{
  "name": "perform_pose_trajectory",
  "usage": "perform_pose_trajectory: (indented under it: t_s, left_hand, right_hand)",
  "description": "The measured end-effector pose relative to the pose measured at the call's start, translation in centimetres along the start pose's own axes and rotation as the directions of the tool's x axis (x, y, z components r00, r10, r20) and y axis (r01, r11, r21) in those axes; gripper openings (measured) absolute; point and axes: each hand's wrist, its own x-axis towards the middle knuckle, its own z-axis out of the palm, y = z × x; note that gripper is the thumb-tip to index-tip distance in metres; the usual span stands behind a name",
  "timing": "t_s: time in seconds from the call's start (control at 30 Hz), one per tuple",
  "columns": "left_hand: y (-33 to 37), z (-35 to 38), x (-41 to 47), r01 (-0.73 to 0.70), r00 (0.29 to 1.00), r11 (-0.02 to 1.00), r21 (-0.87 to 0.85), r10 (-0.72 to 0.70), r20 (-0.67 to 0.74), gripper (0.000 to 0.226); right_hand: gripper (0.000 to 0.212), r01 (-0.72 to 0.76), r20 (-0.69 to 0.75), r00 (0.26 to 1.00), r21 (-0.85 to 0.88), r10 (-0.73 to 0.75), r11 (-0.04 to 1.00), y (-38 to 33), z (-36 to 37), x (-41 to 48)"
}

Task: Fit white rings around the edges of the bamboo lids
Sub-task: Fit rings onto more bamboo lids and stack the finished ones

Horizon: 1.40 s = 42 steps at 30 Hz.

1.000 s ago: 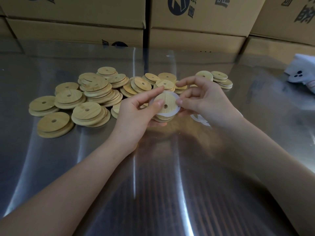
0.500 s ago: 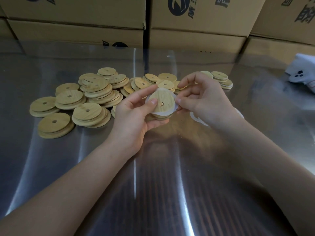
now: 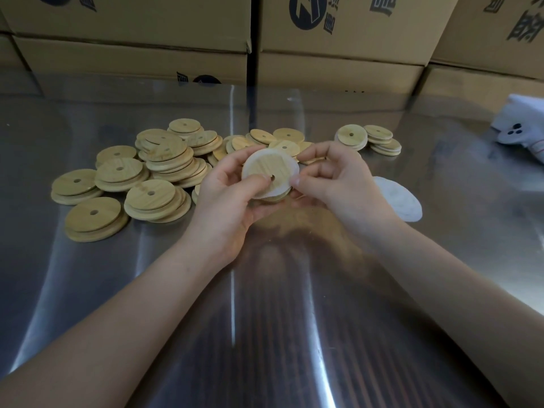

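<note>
Along the back of the shiny steel tabletop (image 3: 88, 290), we faced stacked cardboard boxes (image 3: 132, 30) with dark printing. Across the tabletop's far half lay a loose heap of bamboo lids (image 3: 164, 160), many piled on one another, with a smaller group (image 3: 379, 139) set apart to the right. A white cloth item (image 3: 521, 128) sat at the far right edge. Between the heap and us, above the tabletop, our left hand (image 3: 223, 201) gripped one lid (image 3: 268, 172), thumb pressed on its face beside the centre hole, fingers curled behind it. Our right hand (image 3: 335, 178) pinched the white ring (image 3: 294, 169) at that lid's right edge between thumb and forefinger. The ring showed around most of the rim. Loose white rings (image 3: 400, 201) lay flat just right of our right hand.
</note>
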Motion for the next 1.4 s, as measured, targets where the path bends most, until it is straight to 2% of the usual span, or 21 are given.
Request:
perform_pose_trajectory:
  t_s: [0.1, 0.2, 0.37, 0.63, 1.0, 1.4]
  left_hand:
    - [-0.1, -0.1, 0.0, -0.056, 0.998, 0.984, 0.172, 0.056, 0.003, 0.026]
    - [-0.4, -0.1, -0.3, -0.213, 0.977, 0.884, 0.417, 0.205, 0.066, 0.026]
    - [-0.5, 0.1, -0.4, -0.321, 0.943, 0.761, 0.564, 0.311, 0.118, 0.035]
    - [-0.4, -0.1, 0.0, -0.311, 0.949, 0.779, 0.544, 0.287, 0.132, 0.042]
    - [-0.1, -0.3, 0.3, -0.292, 0.956, 0.815, 0.5, 0.237, 0.172, 0.043]
    - [0.0, -0.4, 0.4, -0.321, 0.942, 0.774, 0.546, 0.201, 0.268, 0.04]
  right_hand:
    - [0.03, 0.038, -0.038, 0.999, -0.037, -0.039, 0.999, 0.2, -0.1, 0.1]
    - [0.035, 0.11, -0.048, 0.992, -0.145, -0.118, 0.983, 0.2, -0.3, 0.1]
    - [0.038, 0.208, -0.018, 0.975, -0.286, -0.222, 0.935, 0.0, -0.5, 0.1]
    - [0.046, 0.091, -0.007, 0.996, -0.211, -0.094, 0.973, -0.1, -1.3, 0.7]
    - [0.048, -0.003, 0.04, 0.999, -0.055, 0.005, 0.998, -0.5, -1.9, 0.9]
    - [0.048, -0.162, 0.021, 0.987, 0.07, 0.161, 0.984, -0.9, -1.9, 0.8]
